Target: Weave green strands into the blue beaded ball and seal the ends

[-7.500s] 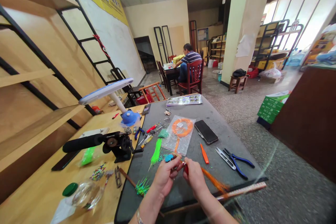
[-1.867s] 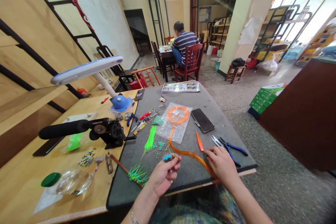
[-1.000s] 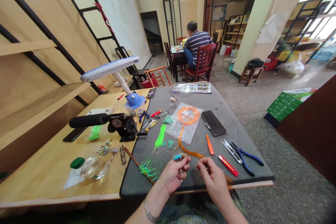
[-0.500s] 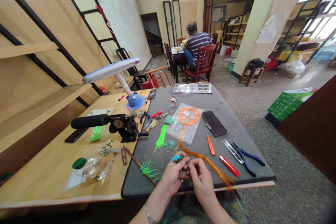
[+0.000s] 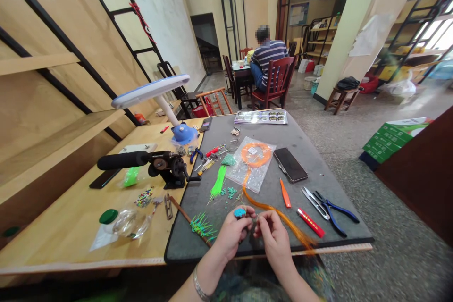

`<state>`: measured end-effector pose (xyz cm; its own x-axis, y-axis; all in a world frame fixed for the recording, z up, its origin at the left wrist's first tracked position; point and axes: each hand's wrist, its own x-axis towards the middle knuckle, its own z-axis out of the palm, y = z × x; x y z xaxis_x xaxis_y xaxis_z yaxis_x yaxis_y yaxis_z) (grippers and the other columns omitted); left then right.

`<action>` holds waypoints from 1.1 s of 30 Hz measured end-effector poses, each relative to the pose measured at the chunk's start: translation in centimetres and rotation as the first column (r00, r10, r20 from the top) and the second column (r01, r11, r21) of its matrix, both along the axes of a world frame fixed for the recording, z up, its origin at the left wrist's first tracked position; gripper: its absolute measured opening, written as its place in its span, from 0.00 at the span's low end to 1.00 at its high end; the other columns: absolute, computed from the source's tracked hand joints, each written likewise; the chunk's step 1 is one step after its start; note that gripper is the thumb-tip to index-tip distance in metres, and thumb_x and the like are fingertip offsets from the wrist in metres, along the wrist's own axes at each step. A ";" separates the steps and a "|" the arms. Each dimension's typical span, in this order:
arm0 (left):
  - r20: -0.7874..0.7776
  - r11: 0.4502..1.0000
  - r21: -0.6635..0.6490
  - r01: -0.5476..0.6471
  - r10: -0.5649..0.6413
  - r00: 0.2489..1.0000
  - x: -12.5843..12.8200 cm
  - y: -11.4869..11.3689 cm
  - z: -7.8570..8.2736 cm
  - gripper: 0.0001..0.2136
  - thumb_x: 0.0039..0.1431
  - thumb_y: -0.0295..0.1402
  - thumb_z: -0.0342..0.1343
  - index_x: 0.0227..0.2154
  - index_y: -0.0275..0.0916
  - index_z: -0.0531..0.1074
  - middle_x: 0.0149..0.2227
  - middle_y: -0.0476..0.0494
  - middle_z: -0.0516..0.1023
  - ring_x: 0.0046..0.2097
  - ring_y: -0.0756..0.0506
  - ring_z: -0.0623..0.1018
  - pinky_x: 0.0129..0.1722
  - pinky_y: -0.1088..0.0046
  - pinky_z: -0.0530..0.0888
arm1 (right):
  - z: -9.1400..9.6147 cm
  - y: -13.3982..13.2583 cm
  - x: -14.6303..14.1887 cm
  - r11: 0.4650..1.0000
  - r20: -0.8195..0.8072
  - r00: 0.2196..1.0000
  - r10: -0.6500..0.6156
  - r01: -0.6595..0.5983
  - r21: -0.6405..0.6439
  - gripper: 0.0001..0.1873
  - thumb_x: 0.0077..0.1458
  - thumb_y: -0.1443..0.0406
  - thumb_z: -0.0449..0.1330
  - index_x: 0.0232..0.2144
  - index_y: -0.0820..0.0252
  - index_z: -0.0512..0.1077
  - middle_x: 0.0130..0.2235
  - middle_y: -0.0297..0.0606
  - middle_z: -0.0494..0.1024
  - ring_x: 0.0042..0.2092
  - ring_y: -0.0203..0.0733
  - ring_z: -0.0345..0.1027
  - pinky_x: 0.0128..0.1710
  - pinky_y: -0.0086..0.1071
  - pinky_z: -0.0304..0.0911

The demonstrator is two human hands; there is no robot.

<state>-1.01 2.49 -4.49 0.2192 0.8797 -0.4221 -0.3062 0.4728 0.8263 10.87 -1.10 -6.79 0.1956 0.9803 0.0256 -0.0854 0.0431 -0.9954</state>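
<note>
My left hand [image 5: 229, 235] is closed around a small piece with a bright turquoise, beaded-looking top [image 5: 239, 212]; the hand hides the rest of it. Just to its right, my right hand [image 5: 274, 238] pinches with thumb and forefinger. Whatever sits in that pinch is too small to make out. Behind both hands runs a bundle of orange fibres [image 5: 272, 208] from a coil [image 5: 255, 155] on a clear plastic bag. Teal beads [image 5: 231, 192] and bright green strands [image 5: 218, 183] lie beyond my left hand. A brown stick [image 5: 181, 210] with green strands tied on lies left.
Rightward on the grey mat [image 5: 244, 125] are a phone [image 5: 290, 165], an orange tool [image 5: 285, 193], a red tube [image 5: 310, 222], snips [image 5: 315, 204] and pliers [image 5: 336, 212]. A hand-cranked device [image 5: 170, 170], jar [image 5: 130, 224] and lamp [image 5: 182, 133] stand left. A person [image 5: 269, 59] sits far off.
The turquoise top has turned more toward me. My right hand has moved slightly right, widening the gap between the hands. The view has shifted a little.
</note>
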 end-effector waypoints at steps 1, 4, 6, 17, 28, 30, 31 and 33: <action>-0.034 1.000 -0.015 0.008 -0.009 0.999 -0.2 0.1 -0.1 0.13 0.37 0.25 0.59 0.32 0.34 0.72 0.29 0.47 0.74 0.21 0.57 0.65 0.16 0.81 0.46 | -0.2 -0.1 0.1 1.000 -0.001 1.000 -0.008 0.008 -0.009 0.15 0.57 0.52 0.54 0.29 0.57 0.64 0.23 0.30 0.69 0.24 0.37 0.65 0.26 0.29 0.64; -0.086 0.996 -0.069 0.049 -0.054 0.995 -0.5 0.1 -0.2 0.15 0.35 0.24 0.55 0.31 0.34 0.72 0.31 0.45 0.76 0.20 0.57 0.65 0.16 0.81 0.45 | -0.5 -0.2 0.4 0.999 -0.015 1.000 -0.014 0.013 -0.031 0.16 0.56 0.51 0.54 0.29 0.57 0.64 0.24 0.31 0.69 0.25 0.37 0.65 0.26 0.30 0.66; -0.109 0.995 -0.072 0.065 -0.073 0.991 -0.6 0.1 -0.2 0.13 0.35 0.24 0.53 0.29 0.34 0.72 0.29 0.46 0.75 0.20 0.57 0.64 0.16 0.80 0.44 | -0.4 -0.1 0.5 0.998 -0.035 0.999 -0.008 0.006 -0.059 0.18 0.55 0.49 0.55 0.30 0.57 0.66 0.26 0.34 0.70 0.26 0.39 0.66 0.24 0.31 0.67; -0.217 0.983 -0.033 0.182 -0.185 0.959 -0.9 -0.4 0.9 0.10 0.37 0.26 0.52 0.27 0.36 0.70 0.17 0.54 0.67 0.15 0.58 0.53 0.16 0.78 0.43 | -0.2 3.3 0.3 0.984 -0.109 0.984 0.142 -0.153 -0.097 0.19 0.51 0.47 0.57 0.27 0.56 0.65 0.36 0.39 0.79 0.30 0.40 0.69 0.26 0.31 0.64; -0.164 0.988 -0.009 0.155 -0.154 0.974 -2.0 -0.5 0.4 0.10 0.37 0.26 0.54 0.28 0.35 0.71 0.28 0.46 0.75 0.20 0.56 0.63 0.15 0.80 0.44 | 1.5 4.1 0.6 0.983 -0.151 0.974 0.171 -0.179 -0.041 0.19 0.51 0.48 0.59 0.27 0.57 0.65 0.29 0.35 0.76 0.31 0.40 0.68 0.32 0.31 0.63; -0.148 0.992 -0.018 0.123 -0.124 0.981 -2.3 -0.6 0.4 0.10 0.39 0.28 0.57 0.29 0.35 0.71 0.29 0.45 0.75 0.20 0.56 0.63 0.16 0.80 0.44 | 2.1 4.1 1.4 0.981 -0.085 0.978 0.192 -0.192 0.006 0.19 0.51 0.48 0.59 0.27 0.57 0.65 0.29 0.36 0.76 0.34 0.42 0.69 0.38 0.34 0.64; -0.142 0.994 -0.018 0.111 -0.112 0.983 -2.5 -0.6 0.4 0.10 0.40 0.30 0.58 0.29 0.34 0.71 0.28 0.45 0.75 0.20 0.56 0.63 0.16 0.80 0.44 | 2.4 4.1 1.7 0.979 -0.061 0.977 0.203 -0.202 0.021 0.18 0.52 0.49 0.58 0.27 0.57 0.65 0.29 0.36 0.76 0.34 0.42 0.69 0.39 0.34 0.63; -0.139 0.994 -0.006 0.109 -0.109 0.984 -2.6 -0.7 0.5 0.11 0.42 0.34 0.61 0.29 0.34 0.72 0.27 0.46 0.74 0.20 0.56 0.62 0.16 0.80 0.43 | 3.0 4.1 2.0 0.975 -0.017 0.976 0.218 -0.217 0.042 0.17 0.54 0.50 0.57 0.27 0.57 0.66 0.29 0.36 0.76 0.34 0.42 0.69 0.40 0.34 0.63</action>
<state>-3.65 1.82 -3.96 0.2528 0.8544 -0.4539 -0.1349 0.4957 0.8579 12.90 2.96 -3.83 -0.0217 0.9978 0.0632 -0.1182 0.0602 -0.9912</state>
